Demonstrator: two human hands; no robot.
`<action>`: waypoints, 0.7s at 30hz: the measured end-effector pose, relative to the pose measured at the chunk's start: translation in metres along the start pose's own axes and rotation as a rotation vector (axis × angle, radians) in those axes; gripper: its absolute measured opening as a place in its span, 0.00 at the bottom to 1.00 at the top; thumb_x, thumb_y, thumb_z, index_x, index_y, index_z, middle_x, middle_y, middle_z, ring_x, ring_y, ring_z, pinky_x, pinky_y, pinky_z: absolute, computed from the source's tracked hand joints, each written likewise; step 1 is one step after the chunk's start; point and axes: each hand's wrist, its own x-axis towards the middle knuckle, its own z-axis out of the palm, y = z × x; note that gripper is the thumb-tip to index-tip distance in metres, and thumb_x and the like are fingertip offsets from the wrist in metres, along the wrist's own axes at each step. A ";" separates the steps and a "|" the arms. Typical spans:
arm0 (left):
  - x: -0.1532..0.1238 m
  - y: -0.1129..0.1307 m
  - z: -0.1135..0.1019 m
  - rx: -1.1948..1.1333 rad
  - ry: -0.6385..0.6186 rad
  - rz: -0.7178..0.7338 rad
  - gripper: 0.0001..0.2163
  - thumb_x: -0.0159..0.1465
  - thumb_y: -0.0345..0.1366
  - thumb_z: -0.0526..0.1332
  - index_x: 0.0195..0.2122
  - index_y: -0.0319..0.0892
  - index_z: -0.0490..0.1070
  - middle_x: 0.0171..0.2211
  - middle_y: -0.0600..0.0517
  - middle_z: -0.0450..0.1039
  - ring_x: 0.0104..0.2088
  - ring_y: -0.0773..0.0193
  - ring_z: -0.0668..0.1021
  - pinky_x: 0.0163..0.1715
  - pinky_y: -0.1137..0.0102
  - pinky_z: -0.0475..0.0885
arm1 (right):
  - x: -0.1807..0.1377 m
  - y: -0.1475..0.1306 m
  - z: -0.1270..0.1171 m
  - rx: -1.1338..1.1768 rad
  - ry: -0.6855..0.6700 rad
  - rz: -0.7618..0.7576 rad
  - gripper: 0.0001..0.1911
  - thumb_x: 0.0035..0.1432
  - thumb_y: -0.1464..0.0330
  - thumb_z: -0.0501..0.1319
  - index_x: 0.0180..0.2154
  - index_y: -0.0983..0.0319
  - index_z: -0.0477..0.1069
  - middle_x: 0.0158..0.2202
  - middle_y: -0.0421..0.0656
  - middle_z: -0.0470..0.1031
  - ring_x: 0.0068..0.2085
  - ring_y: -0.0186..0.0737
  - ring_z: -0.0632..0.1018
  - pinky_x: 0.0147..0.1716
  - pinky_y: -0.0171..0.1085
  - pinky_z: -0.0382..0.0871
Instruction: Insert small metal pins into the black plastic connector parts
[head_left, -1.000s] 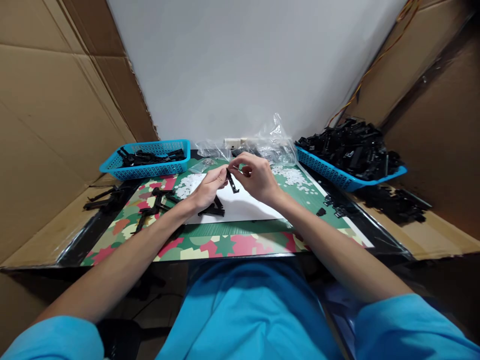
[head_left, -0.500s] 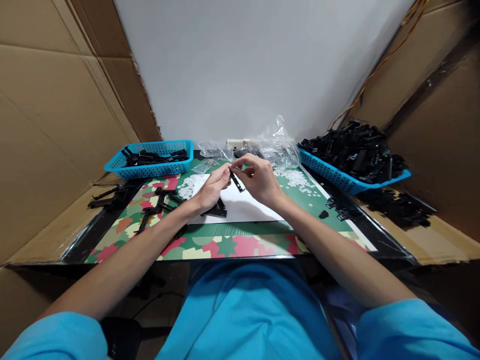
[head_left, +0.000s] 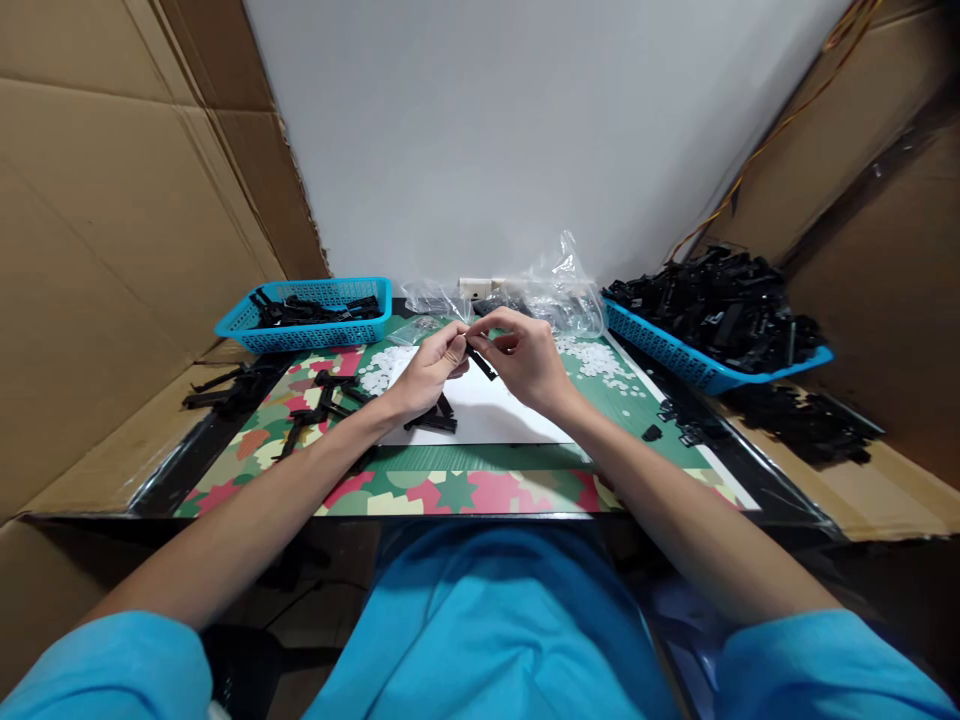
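one black part (head_left: 482,363) is in work, and both my hands are on it, above the white sheet (head_left: 510,412). my left hand (head_left: 426,378) pinches its upper end between thumb and fingers; my right hand (head_left: 529,366) has thumb and forefinger drawn together at that same end. whether a smaller thing sits between those fingertips, i cannot tell. i judge this one part unfinished, since both hands are busy at it.

beside my left wrist, a couple of black pieces (head_left: 433,418) lie on the sheet, overlapping. past the sheet there are two spreads of white discs, one on the left (head_left: 377,372) and one on the right (head_left: 592,358), too many to count. left of my forearm, several black parts (head_left: 326,402) lie tangled on the mat (head_left: 459,490); on the right, one small black piece (head_left: 652,433) sits apart from a little cluster (head_left: 686,425).

farther out stand two blue baskets: the left one (head_left: 311,340) thinly filled, the right one (head_left: 664,345) heaped. by that heap, plenty seems left, though i can't tell which basket holds finished parts.
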 end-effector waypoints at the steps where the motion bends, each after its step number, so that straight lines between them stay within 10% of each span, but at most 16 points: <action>1: 0.000 0.001 0.000 -0.006 -0.002 0.007 0.25 0.69 0.63 0.63 0.42 0.43 0.69 0.28 0.58 0.56 0.24 0.70 0.57 0.25 0.71 0.53 | 0.001 -0.001 -0.001 0.020 -0.009 0.004 0.09 0.68 0.63 0.66 0.40 0.60 0.84 0.40 0.45 0.81 0.33 0.37 0.73 0.33 0.41 0.71; 13: 0.002 0.005 0.004 -0.094 0.027 0.038 0.22 0.71 0.58 0.64 0.50 0.44 0.73 0.29 0.55 0.61 0.26 0.68 0.62 0.25 0.70 0.57 | 0.003 -0.009 -0.015 0.238 -0.138 0.138 0.24 0.66 0.49 0.68 0.53 0.58 0.83 0.40 0.44 0.79 0.32 0.36 0.74 0.27 0.37 0.69; 21: 0.001 0.014 0.000 0.206 0.061 0.150 0.18 0.73 0.53 0.65 0.47 0.41 0.76 0.34 0.50 0.73 0.31 0.66 0.74 0.31 0.69 0.68 | -0.005 0.006 -0.034 -0.293 -0.060 -0.150 0.13 0.65 0.54 0.71 0.42 0.55 0.84 0.36 0.44 0.77 0.34 0.41 0.74 0.35 0.43 0.68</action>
